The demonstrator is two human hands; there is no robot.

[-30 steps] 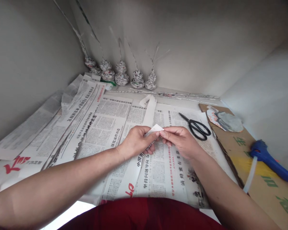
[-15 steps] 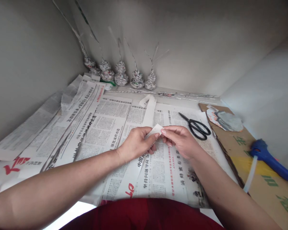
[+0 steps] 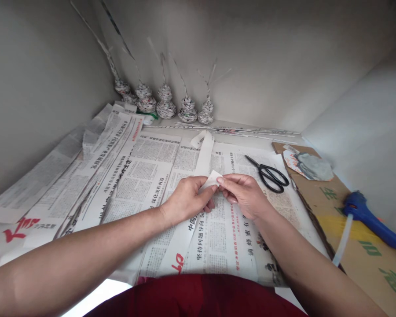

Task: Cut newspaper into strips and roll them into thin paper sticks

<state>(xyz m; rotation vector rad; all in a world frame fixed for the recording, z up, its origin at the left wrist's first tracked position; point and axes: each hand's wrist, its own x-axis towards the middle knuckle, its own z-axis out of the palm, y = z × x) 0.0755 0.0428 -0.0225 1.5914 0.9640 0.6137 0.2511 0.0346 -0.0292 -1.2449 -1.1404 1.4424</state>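
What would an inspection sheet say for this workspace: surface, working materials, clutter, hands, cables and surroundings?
Surface: largely covered with overlapping newspaper sheets.
Working materials: white paper in the hands, a pointed corner showing; thin paper sticks behind.
Clutter: black scissors on newspaper; blue glue gun over cardboard.
Hands: left hand and right hand both pinch the white paper.
Cables: nothing seen.
Surroundings: grey walls; five woven gourd shapes along the back.
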